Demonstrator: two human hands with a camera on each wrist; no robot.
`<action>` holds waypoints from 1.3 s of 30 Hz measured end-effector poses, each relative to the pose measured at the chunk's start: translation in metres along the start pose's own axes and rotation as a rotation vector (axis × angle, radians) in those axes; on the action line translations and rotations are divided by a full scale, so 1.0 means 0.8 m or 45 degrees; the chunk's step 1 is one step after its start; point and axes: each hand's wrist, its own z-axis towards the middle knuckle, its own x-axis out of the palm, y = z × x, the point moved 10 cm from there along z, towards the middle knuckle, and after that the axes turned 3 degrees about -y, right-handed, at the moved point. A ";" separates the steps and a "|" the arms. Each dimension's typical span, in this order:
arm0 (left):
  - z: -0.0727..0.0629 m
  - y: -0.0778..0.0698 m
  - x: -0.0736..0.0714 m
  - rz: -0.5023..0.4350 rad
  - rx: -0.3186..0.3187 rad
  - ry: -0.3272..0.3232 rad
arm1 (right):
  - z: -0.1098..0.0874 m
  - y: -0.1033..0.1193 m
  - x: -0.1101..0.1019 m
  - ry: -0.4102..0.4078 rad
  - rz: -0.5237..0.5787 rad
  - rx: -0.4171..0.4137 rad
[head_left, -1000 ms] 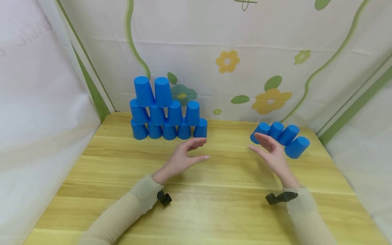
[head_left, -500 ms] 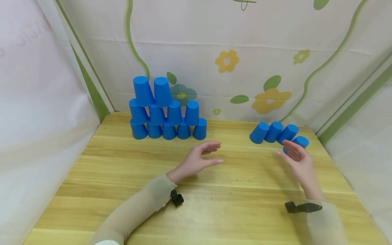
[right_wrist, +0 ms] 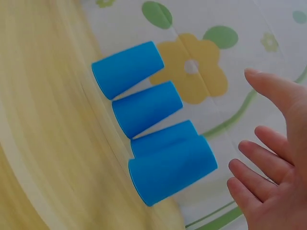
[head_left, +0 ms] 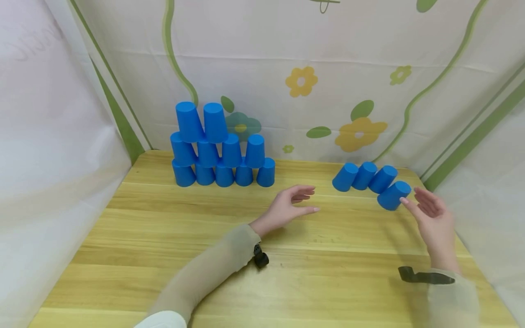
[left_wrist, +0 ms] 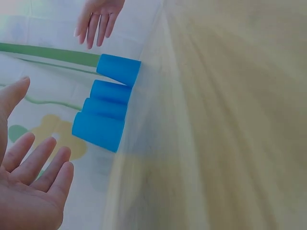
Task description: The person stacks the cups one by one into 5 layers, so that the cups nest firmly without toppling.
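My right hand [head_left: 434, 221] hovers just right of the nearest blue cup [head_left: 393, 196] in a loose group at the table's right. Its thumb tip overlaps that cup's edge in the head view; in the right wrist view a gap shows between the fingers and the same cup [right_wrist: 172, 170]. Nothing is in this hand. My left hand [head_left: 285, 208] is over the middle of the table, thumb and fingers apart, holding nothing. To its left rises a stack of upside-down blue cups [head_left: 224, 175] in three tiers, with two cups [head_left: 215, 123] on top.
Three more upside-down cups [head_left: 364, 176] stand behind the nearest one on the wooden table [head_left: 320, 278]. A white patterned cloth [head_left: 246, 77] hangs behind the table, and white sheets border both sides.
Both hands have moved right. The right hand passed in front of the loose cups to their right side; the left left the stack's front for mid-table. The cups stay put.
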 end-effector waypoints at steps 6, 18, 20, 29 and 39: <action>0.030 0.004 0.020 -0.018 0.002 -0.033 | 0.017 -0.018 -0.018 -0.053 0.053 0.095; 0.110 -0.015 0.046 0.026 -0.030 -0.093 | 0.045 -0.051 -0.016 -0.034 -0.026 0.169; 0.124 -0.022 0.051 0.061 -0.032 -0.082 | 0.047 -0.056 -0.015 -0.031 0.008 0.186; 0.156 -0.028 0.068 0.147 -0.053 -0.075 | 0.054 -0.059 -0.003 0.004 -0.020 0.137; 0.147 0.032 0.103 0.092 -0.253 -0.037 | 0.059 -0.073 0.008 -0.004 0.137 0.172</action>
